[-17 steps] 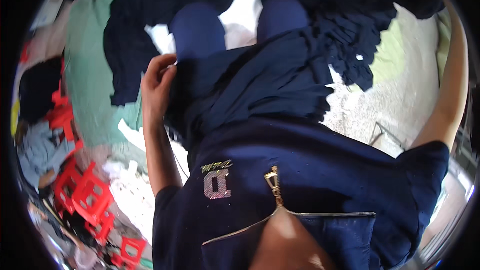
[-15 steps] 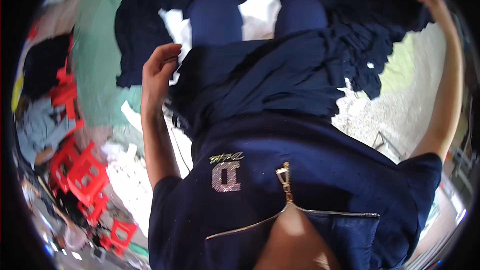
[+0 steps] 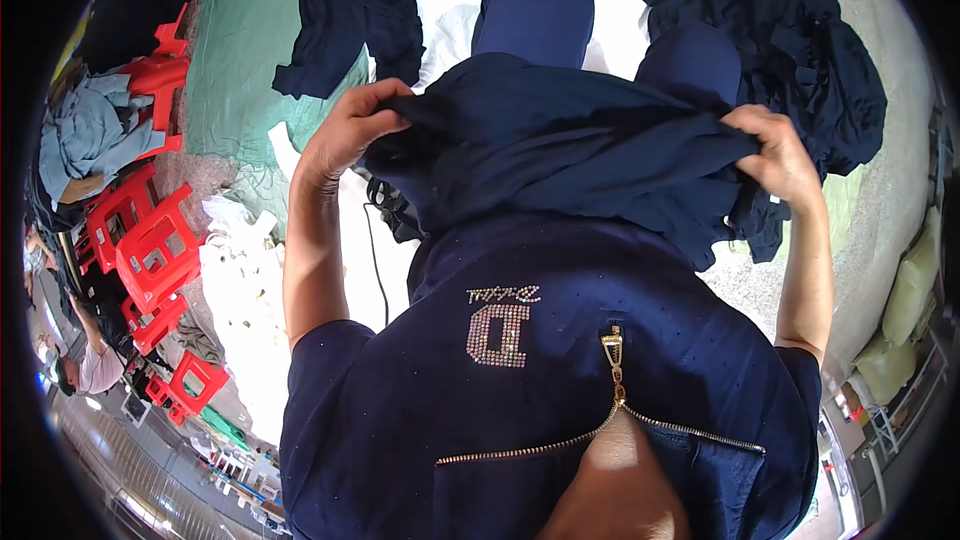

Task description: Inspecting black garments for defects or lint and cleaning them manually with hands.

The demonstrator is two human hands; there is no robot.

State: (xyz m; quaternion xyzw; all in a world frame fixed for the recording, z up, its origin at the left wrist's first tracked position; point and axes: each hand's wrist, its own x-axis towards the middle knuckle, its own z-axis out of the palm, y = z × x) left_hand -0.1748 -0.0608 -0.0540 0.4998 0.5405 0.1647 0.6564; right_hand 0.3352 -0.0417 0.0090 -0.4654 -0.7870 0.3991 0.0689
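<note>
Across the lap, held up between both hands: navy garment (image 3: 560,155), bunched and stretched wide. Beyond it, dark clothes heap (image 3: 780,50) on the floor. Left hand (image 3: 350,130) clenched on the left edge; right hand (image 3: 785,155) gripping the right edge.

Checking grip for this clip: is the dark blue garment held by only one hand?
No. The left hand and the right hand each grip an edge of the dark blue garment, stretched between them.
</note>
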